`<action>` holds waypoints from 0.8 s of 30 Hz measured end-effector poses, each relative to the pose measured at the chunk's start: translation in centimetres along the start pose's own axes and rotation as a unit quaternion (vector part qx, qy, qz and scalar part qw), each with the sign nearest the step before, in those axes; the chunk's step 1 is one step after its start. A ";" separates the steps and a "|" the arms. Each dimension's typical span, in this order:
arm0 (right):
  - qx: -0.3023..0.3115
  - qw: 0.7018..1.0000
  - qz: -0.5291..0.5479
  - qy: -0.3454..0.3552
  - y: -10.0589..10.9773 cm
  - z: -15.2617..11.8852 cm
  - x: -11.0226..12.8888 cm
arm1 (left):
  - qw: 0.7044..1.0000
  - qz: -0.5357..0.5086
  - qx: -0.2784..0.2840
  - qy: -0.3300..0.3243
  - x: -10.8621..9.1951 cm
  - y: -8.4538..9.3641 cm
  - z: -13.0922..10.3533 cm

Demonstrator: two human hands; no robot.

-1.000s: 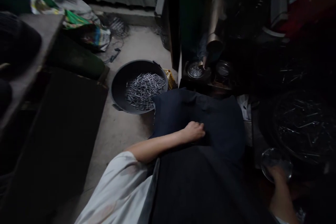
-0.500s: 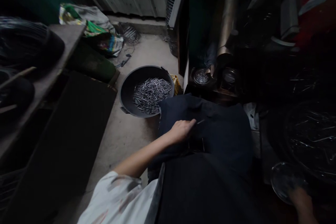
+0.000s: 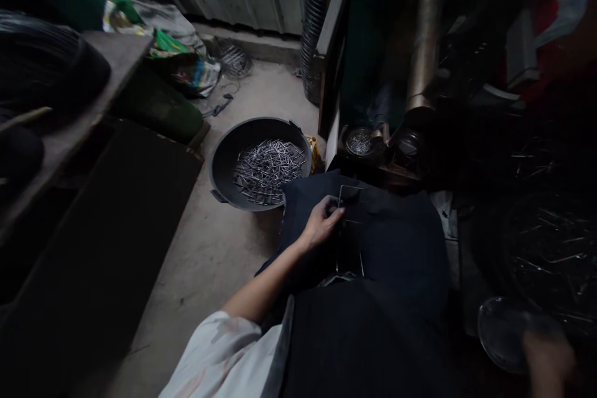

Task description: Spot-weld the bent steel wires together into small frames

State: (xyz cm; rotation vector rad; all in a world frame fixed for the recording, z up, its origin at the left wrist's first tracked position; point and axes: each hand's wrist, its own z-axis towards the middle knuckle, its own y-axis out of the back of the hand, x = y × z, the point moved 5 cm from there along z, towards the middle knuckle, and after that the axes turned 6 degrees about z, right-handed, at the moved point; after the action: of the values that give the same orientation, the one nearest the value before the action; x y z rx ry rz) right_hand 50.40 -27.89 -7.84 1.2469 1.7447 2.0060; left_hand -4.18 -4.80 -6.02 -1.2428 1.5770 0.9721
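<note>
My left hand (image 3: 321, 222) is closed over the dark cloth on my lap (image 3: 401, 230), pinching a thin bent metal wire (image 3: 351, 187). Two prongs of that wire point to the right. Just below, another bent wire (image 3: 362, 264) stands up from the lap near the apron's edge. At the lower right, my right hand (image 3: 549, 351) is smeared by motion beside a round, clear-looking dish (image 3: 501, 333). Whether its fingers grip the dish or anything else cannot be made out. A dark tub (image 3: 527, 249) with scattered bent wires lies above that hand in deep shadow.
On the floor ahead stands a black basin (image 3: 224, 168) heaped with short metal pieces (image 3: 270, 171). A yellow crate (image 3: 313, 148) shows behind it. Dark machinery with a metal cylinder (image 3: 424, 43) rises at right. A bench (image 3: 119, 53) and a dark board (image 3: 125, 224) flank the left.
My left hand has turned, and the bent wire in it now shows clearly above the lap. My right hand has shifted slightly right and down beside the dish. The view has tilted a little.
</note>
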 end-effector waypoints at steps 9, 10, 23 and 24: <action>0.008 0.920 0.391 0.004 -9.8 -0.9 22.0 | 0.997 -0.077 0.022 0.018 -0.3 -3.9 1.6; 0.031 0.911 0.410 0.030 -10.0 -1.0 23.7 | 0.997 -0.072 0.017 0.016 -0.4 -4.0 1.8; 0.295 0.790 0.366 0.394 -11.8 -3.9 38.7 | 0.999 0.005 -0.036 -0.036 -1.8 -4.0 3.3; 0.297 0.779 0.343 0.434 -11.8 -4.1 38.8 | 0.999 0.003 -0.036 -0.036 -1.8 -4.0 3.4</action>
State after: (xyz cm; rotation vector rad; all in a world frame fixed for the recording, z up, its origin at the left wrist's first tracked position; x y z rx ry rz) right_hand 19.14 -2.76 -0.53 1.3480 2.8382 2.8922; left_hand 0.53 -1.89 -5.59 -1.2388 1.5026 1.0733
